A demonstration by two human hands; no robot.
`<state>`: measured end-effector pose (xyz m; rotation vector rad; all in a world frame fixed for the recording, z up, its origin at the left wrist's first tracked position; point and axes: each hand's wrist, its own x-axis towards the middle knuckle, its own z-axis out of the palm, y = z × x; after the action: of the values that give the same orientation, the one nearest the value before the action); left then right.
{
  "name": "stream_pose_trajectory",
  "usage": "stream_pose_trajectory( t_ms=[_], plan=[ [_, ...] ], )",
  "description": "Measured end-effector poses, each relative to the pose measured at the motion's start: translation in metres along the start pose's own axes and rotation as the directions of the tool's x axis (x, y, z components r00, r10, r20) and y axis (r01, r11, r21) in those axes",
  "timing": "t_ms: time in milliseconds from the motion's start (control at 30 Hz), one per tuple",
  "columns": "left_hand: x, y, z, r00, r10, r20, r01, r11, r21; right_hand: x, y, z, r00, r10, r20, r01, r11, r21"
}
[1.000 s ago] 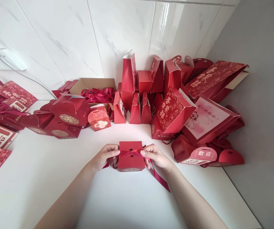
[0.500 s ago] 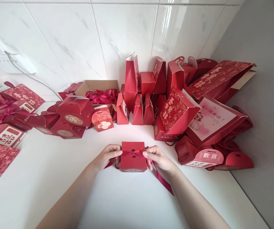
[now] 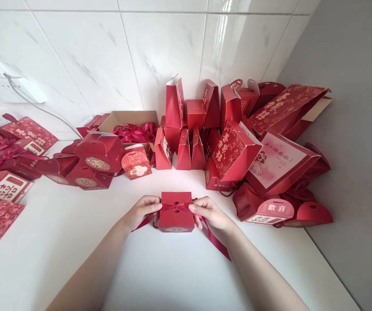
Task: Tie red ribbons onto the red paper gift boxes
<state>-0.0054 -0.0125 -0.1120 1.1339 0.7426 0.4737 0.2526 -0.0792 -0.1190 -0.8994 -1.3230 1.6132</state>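
A small red gift box (image 3: 176, 222) sits on the white table in front of me, a pale round emblem on its near side. Across its top runs a dark red ribbon (image 3: 217, 244), crossed or knotted between two holes. My left hand (image 3: 145, 211) pinches the ribbon at the box's left side, thumb on top and fingers curled below. At the right side my right hand (image 3: 210, 212) pinches the other part of the ribbon between thumb and fingers. Loose ribbon ends hang out past both hands, the right one longer. The lower fingers are partly hidden beside the box.
Behind the box stand several tall red gift boxes (image 3: 183, 151). An open cardboard box (image 3: 135, 115) of ribbons lies at the back. Red boxes (image 3: 100, 149) and a pile at far left (image 3: 6, 185) flank it. At right, paper bags (image 3: 278, 162) lean near a grey wall.
The view has shifted slightly, so everything sits a little further left. Both hands keep their pinch on the ribbon, and the small box looks tipped slightly, showing more of its near side.
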Motion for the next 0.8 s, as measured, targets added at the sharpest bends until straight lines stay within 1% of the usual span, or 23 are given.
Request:
stream_pose_trajectory(
  t_ms=[300,467,533,567,667,733,800],
  plan=[
    [-0.001,0.006,0.004,1.000,0.003,-0.030,0.000,0.996,0.092,-0.001,-0.003,-0.002,1.000,-0.015,0.005,0.015,1.000,-0.021],
    [-0.004,0.011,0.008,0.996,0.030,-0.084,-0.015,0.985,0.172,-0.003,-0.004,0.001,1.000,-0.005,0.000,0.005,1.000,-0.030],
    [-0.007,0.015,0.013,0.991,0.032,-0.131,-0.001,0.973,0.233,-0.004,-0.004,0.002,1.000,0.015,-0.014,-0.016,0.999,-0.038],
    [-0.010,0.017,0.017,0.986,0.045,-0.160,0.003,0.957,0.290,-0.006,-0.005,0.003,0.999,0.029,-0.026,-0.030,0.999,-0.043],
    [-0.018,0.025,0.029,0.969,0.117,-0.218,-0.008,0.897,0.443,-0.010,-0.009,0.003,0.994,0.080,-0.073,-0.084,0.995,-0.062],
    [-0.024,0.030,0.037,0.959,0.139,-0.245,0.001,0.867,0.498,-0.012,-0.016,0.004,0.990,0.096,-0.101,-0.106,0.989,-0.101],
    [-0.029,0.035,0.043,0.958,0.136,-0.253,0.017,0.852,0.524,-0.013,-0.023,0.006,0.989,0.086,-0.122,-0.106,0.980,-0.169]
  ],
)
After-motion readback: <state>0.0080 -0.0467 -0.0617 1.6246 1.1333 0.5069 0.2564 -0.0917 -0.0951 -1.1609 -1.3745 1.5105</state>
